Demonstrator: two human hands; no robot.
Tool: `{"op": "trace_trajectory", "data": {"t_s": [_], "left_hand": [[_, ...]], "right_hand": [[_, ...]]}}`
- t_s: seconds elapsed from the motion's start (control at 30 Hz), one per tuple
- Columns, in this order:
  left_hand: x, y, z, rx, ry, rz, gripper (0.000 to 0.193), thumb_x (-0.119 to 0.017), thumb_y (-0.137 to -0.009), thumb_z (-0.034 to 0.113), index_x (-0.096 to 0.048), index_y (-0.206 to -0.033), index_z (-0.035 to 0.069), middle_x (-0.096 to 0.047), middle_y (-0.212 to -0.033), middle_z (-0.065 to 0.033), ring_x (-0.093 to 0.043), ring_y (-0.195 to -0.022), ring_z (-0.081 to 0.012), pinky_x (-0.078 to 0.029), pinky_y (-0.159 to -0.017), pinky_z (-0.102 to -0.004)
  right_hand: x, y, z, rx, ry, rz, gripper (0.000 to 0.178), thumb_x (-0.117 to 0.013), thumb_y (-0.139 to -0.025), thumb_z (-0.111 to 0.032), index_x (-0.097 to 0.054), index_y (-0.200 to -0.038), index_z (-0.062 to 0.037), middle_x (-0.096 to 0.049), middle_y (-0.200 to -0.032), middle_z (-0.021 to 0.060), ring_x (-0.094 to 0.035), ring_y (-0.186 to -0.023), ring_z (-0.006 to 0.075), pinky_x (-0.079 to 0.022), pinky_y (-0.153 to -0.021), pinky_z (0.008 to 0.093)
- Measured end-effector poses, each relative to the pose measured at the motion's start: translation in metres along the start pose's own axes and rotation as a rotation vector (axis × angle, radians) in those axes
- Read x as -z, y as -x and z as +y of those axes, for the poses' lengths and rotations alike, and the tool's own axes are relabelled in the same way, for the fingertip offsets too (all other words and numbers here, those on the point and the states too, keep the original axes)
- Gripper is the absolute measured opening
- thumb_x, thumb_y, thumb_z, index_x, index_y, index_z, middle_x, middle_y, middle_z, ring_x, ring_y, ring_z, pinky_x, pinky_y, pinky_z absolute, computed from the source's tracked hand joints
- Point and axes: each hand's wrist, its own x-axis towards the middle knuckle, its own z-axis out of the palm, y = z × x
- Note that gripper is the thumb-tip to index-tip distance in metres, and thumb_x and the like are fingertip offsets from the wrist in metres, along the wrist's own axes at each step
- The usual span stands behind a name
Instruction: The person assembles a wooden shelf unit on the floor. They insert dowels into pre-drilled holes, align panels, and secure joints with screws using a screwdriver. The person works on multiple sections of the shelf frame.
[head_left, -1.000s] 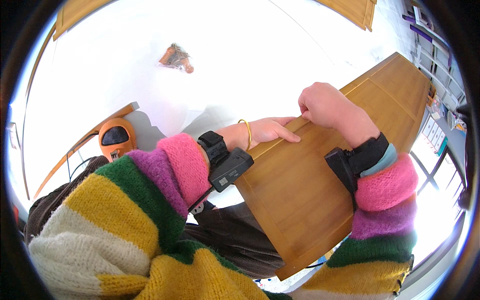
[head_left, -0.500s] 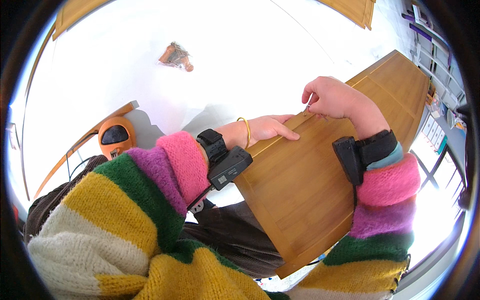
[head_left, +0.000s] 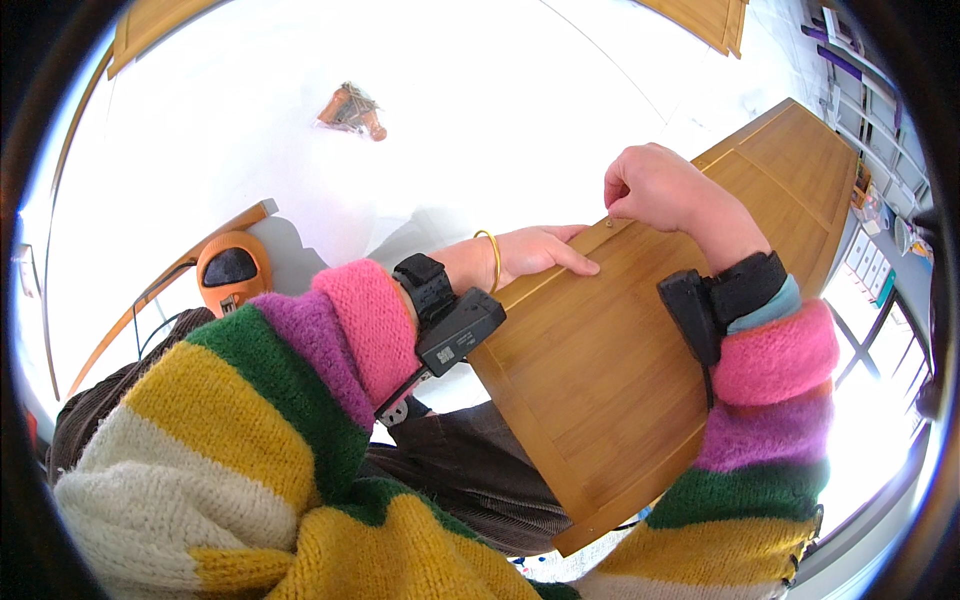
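A long wooden panel [head_left: 600,390] with a raised frame lies slanted across my lap, its far end up at the right. My left hand [head_left: 545,252] grips its upper edge, thumb on the face and the other fingers partly hidden beyond the edge. My right hand [head_left: 655,190] is bent down over the same edge, farther along, fingertips pinched together. Whatever they hold is hidden. Just below those fingertips a small round metal fitting [head_left: 609,225] sits in the panel's edge strip.
On the white surface beyond lies a clear bag of small brown parts [head_left: 351,112]. An orange and black tool [head_left: 232,272] sits at the left beside a wooden bar [head_left: 225,222]. More wooden pieces [head_left: 700,22] are at the top, and shelves stand at the far right.
My right hand has lifted slightly and its fingers have closed more tightly. A thin metallic bit seen at its fingertips before is now out of sight. The left hand stays put.
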Motion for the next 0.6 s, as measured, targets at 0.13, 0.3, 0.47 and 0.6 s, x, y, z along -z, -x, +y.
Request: {"op": "trace_trajectory", "data": {"t_s": [0.13, 0.3, 0.47, 0.6], "left_hand": [[-0.0008, 0.0006, -0.0001, 0.008, -0.001, 0.022, 0.061, -0.058, -0.082, 0.006, -0.03, -0.136, 0.004, -0.048, -0.124, -0.0118, -0.05, -0.108, -0.0193, -0.042, -0.091, -0.0352], [-0.001, 0.0014, 0.0006, 0.016, 0.012, 0.015, 0.061, -0.058, -0.082, 0.006, -0.031, -0.136, 0.004, -0.049, -0.123, -0.0118, -0.05, -0.108, -0.0193, -0.042, -0.091, -0.0351], [-0.0002, 0.0003, -0.0002, -0.002, 0.003, 0.013, 0.06, -0.058, -0.081, 0.005, -0.032, -0.135, 0.004, -0.049, -0.123, -0.0116, -0.05, -0.108, -0.0193, -0.042, -0.091, -0.035], [-0.0006, 0.0004, -0.0006, 0.006, 0.024, 0.007, 0.06, -0.059, -0.081, 0.005, -0.032, -0.135, 0.004, -0.049, -0.123, -0.0114, -0.05, -0.108, -0.0194, -0.042, -0.091, -0.0351]], "right_hand": [[-0.0001, 0.0, 0.0002, 0.006, 0.011, -0.011, 0.009, -0.064, -0.065, -0.008, -0.065, -0.07, -0.0005, -0.063, -0.068, 0.0143, -0.061, -0.065, 0.025, -0.049, -0.062, 0.0327], [-0.0009, -0.0022, 0.0001, 0.055, 0.006, -0.022, 0.008, -0.064, -0.064, -0.008, -0.065, -0.069, -0.0007, -0.063, -0.067, 0.0143, -0.061, -0.064, 0.0252, -0.048, -0.06, 0.0332], [-0.0027, -0.0028, 0.0, 0.094, 0.066, 0.005, 0.007, -0.063, -0.064, -0.007, -0.065, -0.069, -0.0019, -0.062, -0.066, 0.0141, -0.06, -0.064, 0.0274, -0.048, -0.06, 0.035], [-0.0055, -0.0033, -0.0036, 0.175, 0.183, 0.047, 0.006, -0.063, -0.064, -0.007, -0.065, -0.067, -0.0027, -0.062, -0.066, 0.0144, -0.06, -0.064, 0.0291, -0.048, -0.059, 0.0366]]}}
